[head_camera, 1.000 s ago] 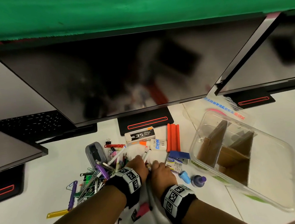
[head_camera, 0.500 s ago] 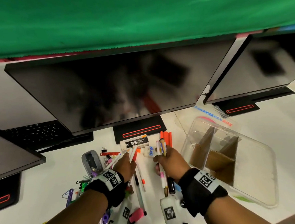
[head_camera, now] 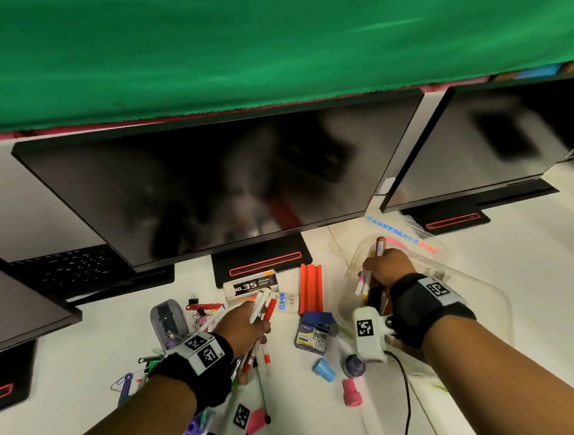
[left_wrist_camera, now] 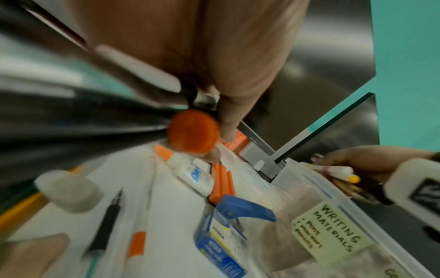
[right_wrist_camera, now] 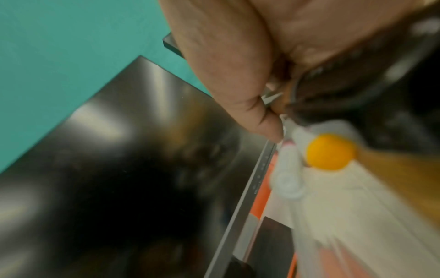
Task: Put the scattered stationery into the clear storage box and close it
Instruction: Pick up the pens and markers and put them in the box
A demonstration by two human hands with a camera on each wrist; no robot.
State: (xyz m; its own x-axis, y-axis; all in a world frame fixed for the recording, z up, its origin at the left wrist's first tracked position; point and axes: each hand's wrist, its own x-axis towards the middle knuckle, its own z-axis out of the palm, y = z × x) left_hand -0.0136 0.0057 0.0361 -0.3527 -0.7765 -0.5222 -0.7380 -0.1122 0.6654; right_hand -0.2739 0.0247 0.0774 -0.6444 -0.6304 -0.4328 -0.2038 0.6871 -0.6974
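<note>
My right hand (head_camera: 384,266) grips a bundle of pens and markers (head_camera: 369,272) over the near-left compartment of the clear storage box (head_camera: 491,304), which stands open at the right. In the left wrist view the box (left_wrist_camera: 309,188) carries a yellow note reading "writing materials" (left_wrist_camera: 333,233). My left hand (head_camera: 244,323) grips another bunch of pens (head_camera: 261,305), white with red caps, above the scattered pile. The right wrist view shows a yellow-ended marker (right_wrist_camera: 331,151) and white pens held under my thumb (right_wrist_camera: 262,120).
Loose items lie on the white desk: a staple box (head_camera: 249,285), orange sticks (head_camera: 310,287), a glue bottle (head_camera: 287,301), a blue staple remover on a clip box (head_camera: 316,330), small stamps (head_camera: 325,374), a tape dispenser (head_camera: 168,319). Monitors (head_camera: 225,188) stand behind.
My right hand has carried its pens rightward from the pile to the box. The left hand stays by the pile, holding its bunch.
</note>
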